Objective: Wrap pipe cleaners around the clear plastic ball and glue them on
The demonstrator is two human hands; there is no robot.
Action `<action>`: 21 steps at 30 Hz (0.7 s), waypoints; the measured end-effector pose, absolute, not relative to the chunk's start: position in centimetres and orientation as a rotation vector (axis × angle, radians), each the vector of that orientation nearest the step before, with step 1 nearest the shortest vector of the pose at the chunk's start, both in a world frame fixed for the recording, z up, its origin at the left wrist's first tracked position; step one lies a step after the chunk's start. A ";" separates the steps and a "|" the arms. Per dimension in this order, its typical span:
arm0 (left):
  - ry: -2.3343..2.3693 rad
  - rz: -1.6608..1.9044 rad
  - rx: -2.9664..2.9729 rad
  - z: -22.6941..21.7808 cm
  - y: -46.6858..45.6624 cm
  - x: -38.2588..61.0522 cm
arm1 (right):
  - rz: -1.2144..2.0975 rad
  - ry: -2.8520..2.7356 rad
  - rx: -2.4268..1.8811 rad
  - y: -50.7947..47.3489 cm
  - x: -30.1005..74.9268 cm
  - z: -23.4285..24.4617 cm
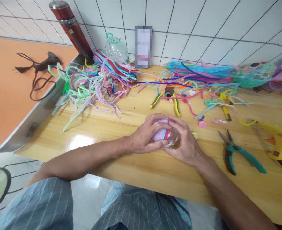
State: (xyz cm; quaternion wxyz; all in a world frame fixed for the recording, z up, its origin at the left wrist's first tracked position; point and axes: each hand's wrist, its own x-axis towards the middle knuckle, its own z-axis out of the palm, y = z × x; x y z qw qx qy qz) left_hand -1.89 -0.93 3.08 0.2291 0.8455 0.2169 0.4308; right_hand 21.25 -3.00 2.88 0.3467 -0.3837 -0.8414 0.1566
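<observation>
Between my two hands is a clear plastic ball (173, 138), partly wrapped in rows of lilac, pink and blue pipe cleaners. My left hand (148, 134) grips its wrapped left side. Around its clear right side curl the fingers of my right hand (186, 140). The fingers cover much of the ball. Just beyond my hands lie yellow-green handled pliers (176, 103), with cut pipe cleaner pieces about them. To the right of my right hand rest teal-handled long-nose pliers (239, 153), their jaws slightly apart.
A tangle of pipe cleaners (95, 86) and a blue bundle (198, 68) line the back. A yellow glue gun (279, 140) lies at right. A phone (143, 48) leans on the tiled wall beside a clear ball (117, 48) and a red-brown flask (70, 30). A black corded tool (47, 62) lies left.
</observation>
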 end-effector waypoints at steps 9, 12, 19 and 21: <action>0.597 1.150 2.315 3.1 -0.7 -2.1 | 0.358 -2.141 -0.903 -2.7 21.0 2.7; 0.579 1.173 2.313 3.0 -0.7 -2.0 | 0.344 -2.135 -0.886 -2.7 20.9 2.7; 0.577 1.201 2.327 2.7 -0.6 -2.0 | 0.316 -2.149 -0.876 -2.8 21.0 2.8; 0.584 1.192 2.332 2.6 -0.6 -2.0 | 0.319 -2.162 -0.889 -2.8 21.0 2.8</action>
